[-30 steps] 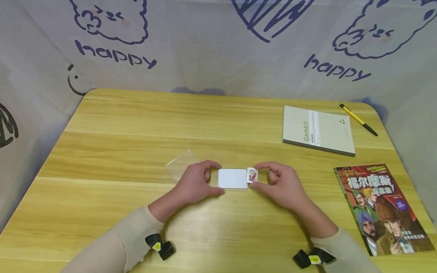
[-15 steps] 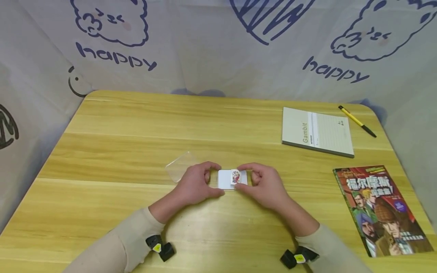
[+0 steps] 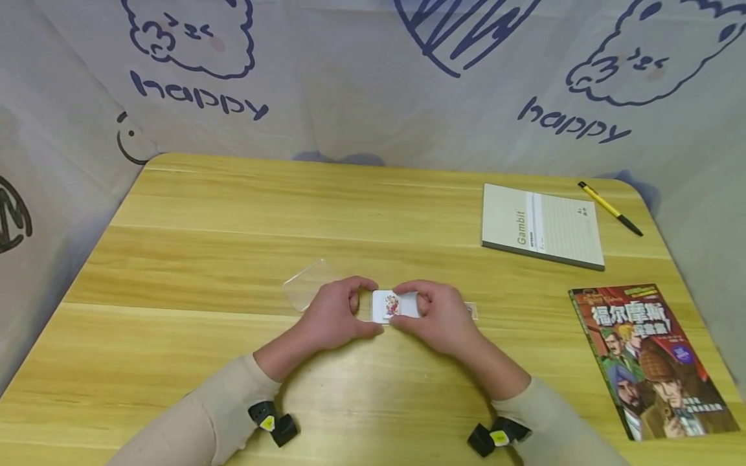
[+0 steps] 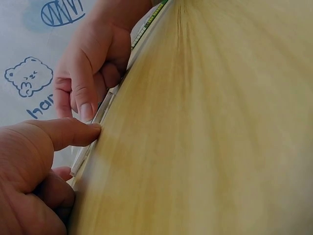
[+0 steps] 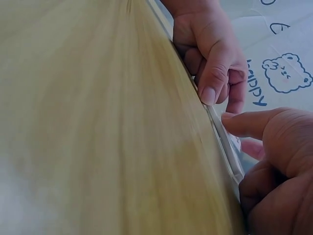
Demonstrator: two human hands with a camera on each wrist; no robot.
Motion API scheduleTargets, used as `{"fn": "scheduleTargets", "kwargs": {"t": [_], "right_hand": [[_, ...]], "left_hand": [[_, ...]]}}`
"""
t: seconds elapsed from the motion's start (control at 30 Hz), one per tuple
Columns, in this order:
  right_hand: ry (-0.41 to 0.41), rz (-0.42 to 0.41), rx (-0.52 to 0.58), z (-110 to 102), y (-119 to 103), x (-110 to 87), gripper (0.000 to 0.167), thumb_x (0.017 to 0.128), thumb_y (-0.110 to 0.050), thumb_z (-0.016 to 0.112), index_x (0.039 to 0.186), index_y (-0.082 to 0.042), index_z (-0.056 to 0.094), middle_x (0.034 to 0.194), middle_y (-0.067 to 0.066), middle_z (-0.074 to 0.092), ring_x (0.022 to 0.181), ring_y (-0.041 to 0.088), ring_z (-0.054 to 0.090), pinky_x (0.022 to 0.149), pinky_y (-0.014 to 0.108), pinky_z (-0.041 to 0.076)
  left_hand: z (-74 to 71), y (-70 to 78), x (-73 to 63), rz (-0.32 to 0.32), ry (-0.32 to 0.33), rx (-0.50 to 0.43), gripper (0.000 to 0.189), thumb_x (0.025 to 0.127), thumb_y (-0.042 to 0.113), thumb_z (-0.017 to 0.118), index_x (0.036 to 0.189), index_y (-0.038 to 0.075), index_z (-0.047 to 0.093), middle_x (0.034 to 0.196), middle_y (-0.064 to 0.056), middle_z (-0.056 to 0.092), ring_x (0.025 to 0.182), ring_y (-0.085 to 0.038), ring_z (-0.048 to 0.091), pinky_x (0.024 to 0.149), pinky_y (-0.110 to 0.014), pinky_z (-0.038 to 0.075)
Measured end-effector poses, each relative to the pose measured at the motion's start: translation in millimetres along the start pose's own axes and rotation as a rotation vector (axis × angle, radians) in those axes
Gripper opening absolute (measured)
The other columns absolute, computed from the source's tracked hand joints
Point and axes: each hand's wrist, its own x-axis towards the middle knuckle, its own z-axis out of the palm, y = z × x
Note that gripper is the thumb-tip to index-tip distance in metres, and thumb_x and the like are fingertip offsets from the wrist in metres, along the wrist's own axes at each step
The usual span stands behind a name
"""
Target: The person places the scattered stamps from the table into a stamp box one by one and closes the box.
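Observation:
Between my hands on the table lies a flat white card (image 3: 410, 305) with rounded corners and a clear plastic edge. My left hand (image 3: 335, 314) holds its left end, thumb on the near edge and fingers on the far edge. Over its left part sits a small white printed card (image 3: 391, 305) with a red, colourful picture. My right hand (image 3: 449, 318) pinches this printed card between thumb and index finger. In both wrist views the plastic edge (image 5: 226, 149) shows as a thin strip close over the wood, with fingertips right at it.
A transparent plastic cover (image 3: 304, 285) lies behind my left hand. Another small clear piece (image 3: 471, 311) sticks out past my right hand. At the right are a notebook (image 3: 542, 224), a yellow pen (image 3: 609, 207) and an illustrated magazine (image 3: 653, 362). A printed cloth (image 3: 373, 77) hangs behind the table.
My right hand has moved left, carrying the printed card from beyond the white card's right end onto its left part. The left hand has stayed in place.

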Motion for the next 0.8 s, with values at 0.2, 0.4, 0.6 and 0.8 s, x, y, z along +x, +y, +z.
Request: {"fn": "scheduleTargets", "kwargs": {"t": [0.2,0.4,0.6,0.8], "right_hand": [[-0.003,0.013,-0.02,1,-3,2.2,0.039,0.075,-0.018,0.09,0.11,-0.01,0.075,0.102,0.004,0.071,0.081,0.015,0.061,0.068,0.033,0.05],[-0.006,0.026,-0.029,0,-4,2.2,0.042,0.073,-0.019,0.091,0.11,-0.009,0.076,0.105,0.005,0.072,0.083,0.016,0.061,0.069,0.033,0.05],[0.001,0.038,-0.014,-2,-6,0.0,0.048,0.07,-0.019,0.093,0.114,-0.01,0.075,0.11,0.006,0.071,0.088,0.018,0.062,0.073,0.035,0.05],[0.002,0.025,0.017,-9,-5,-6.1,0.053,0.07,-0.018,0.093,0.118,-0.012,0.073,0.079,-0.003,0.064,0.073,0.012,0.055,0.068,0.03,0.047]], "left_hand": [[1.2,-1.2,1.2,0.0,0.0,0.002,0.061,0.068,0.016,0.093,0.121,0.006,0.066,0.065,0.001,0.047,0.055,-0.011,0.04,0.051,-0.027,0.035],[2.5,-1.8,2.3,0.003,-0.001,0.007,0.061,0.068,0.017,0.093,0.121,0.006,0.066,0.064,0.002,0.047,0.054,-0.01,0.04,0.05,-0.027,0.035],[2.8,-1.3,2.4,0.002,-0.009,0.004,0.062,0.068,0.017,0.093,0.122,0.006,0.066,0.064,0.002,0.047,0.054,-0.01,0.04,0.05,-0.027,0.035],[2.0,-1.9,1.8,-0.02,-0.003,0.01,0.064,0.067,0.017,0.094,0.123,0.007,0.065,0.064,0.002,0.045,0.055,-0.011,0.039,0.052,-0.028,0.035]]}}
